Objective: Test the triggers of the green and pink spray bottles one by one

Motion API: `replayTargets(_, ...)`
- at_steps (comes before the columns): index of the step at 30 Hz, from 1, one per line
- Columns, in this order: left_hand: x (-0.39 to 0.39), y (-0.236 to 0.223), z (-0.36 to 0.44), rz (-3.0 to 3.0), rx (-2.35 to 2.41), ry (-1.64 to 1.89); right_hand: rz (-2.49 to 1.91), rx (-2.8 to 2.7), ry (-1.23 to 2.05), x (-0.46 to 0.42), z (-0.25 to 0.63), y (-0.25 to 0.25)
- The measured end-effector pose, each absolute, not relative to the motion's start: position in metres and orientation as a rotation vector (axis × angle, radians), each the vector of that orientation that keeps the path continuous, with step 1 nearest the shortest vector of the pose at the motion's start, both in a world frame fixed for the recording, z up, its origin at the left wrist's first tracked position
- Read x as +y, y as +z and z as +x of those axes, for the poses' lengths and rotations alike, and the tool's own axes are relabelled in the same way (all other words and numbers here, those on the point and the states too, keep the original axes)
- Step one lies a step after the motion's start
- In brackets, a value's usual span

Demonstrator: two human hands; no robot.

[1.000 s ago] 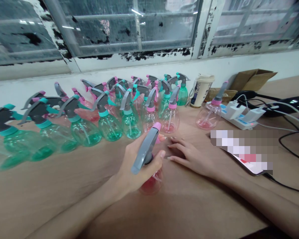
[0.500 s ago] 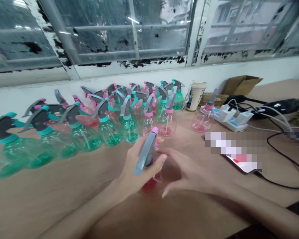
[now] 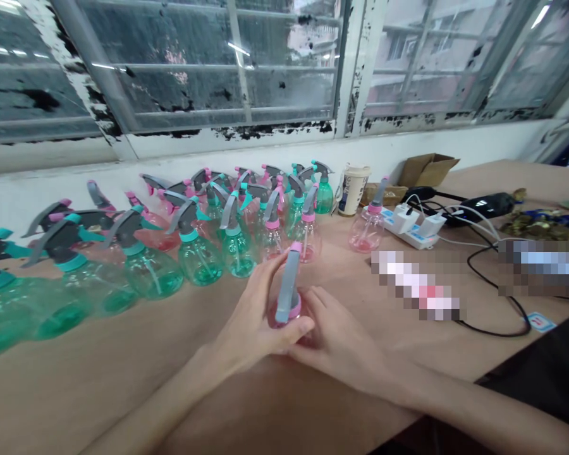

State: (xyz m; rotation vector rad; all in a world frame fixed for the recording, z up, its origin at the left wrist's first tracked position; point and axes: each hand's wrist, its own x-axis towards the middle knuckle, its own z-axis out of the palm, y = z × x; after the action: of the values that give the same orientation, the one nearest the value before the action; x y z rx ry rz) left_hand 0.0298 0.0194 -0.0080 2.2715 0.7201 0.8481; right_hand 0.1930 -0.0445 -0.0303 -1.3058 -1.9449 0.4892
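Note:
A pink spray bottle (image 3: 290, 278) with a grey trigger head stands upright between my hands. My left hand (image 3: 251, 319) is closed on it from the left, its thumb crossing in front below the grey lever. From the right, my right hand (image 3: 344, 338) wraps the bottle's body, its fingertips partly hidden behind it. Most of the body is covered by my hands. Just beyond them stand two pink spray bottles, one of them close behind the held head (image 3: 308, 243).
Rows of green spray bottles (image 3: 154, 272) and pink ones fill the left and back, along the wall. A lone pink spray bottle (image 3: 366, 232) stands at right, near a paper cup (image 3: 353, 193) and a power strip (image 3: 420, 237). A pixelated phone-like object (image 3: 415, 284) and cables lie further right.
My right hand has closed from a spread position onto the bottle's body. The bottle's head has turned slightly, and my left hand still holds it. The view has shifted a little to the right.

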Motion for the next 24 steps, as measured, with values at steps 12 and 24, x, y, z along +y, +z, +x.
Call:
replayTargets(12,0.043,-0.075,0.028,2.218,1.040,0.877,-1.641,-1.672,0.224,0.015,0.318,-0.050)
replayTargets(24,0.046,-0.081,0.025,2.341,1.039,0.859,-1.926,-1.770,-0.126,0.072,0.341,-0.037)
